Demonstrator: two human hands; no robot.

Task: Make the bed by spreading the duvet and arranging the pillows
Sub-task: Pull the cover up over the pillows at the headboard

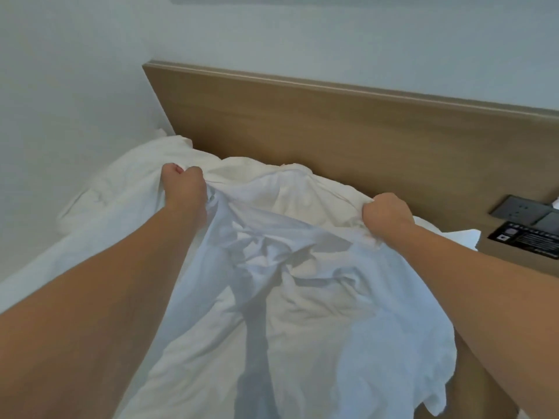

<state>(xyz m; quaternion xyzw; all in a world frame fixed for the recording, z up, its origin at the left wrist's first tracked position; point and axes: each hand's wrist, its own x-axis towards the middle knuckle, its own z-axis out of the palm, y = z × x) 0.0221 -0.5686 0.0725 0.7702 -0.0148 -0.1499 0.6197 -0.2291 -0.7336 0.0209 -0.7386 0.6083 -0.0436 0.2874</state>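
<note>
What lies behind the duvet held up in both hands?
Behind the duvet, gripped by the left hand and right hand, rumpled white bedding lies against the wooden headboard. Whether it includes pillows, and the mattress below, is hidden by the duvet.

Unreadable white print on the black card [527,240].

I face a pale wall [332,34] meeting another wall [60,71] in a corner at my left. A wooden headboard [332,125] runs along it. At right, a dark socket panel [520,211] sits above a wooden nightstand [514,261] carrying a black card [526,238].
</note>
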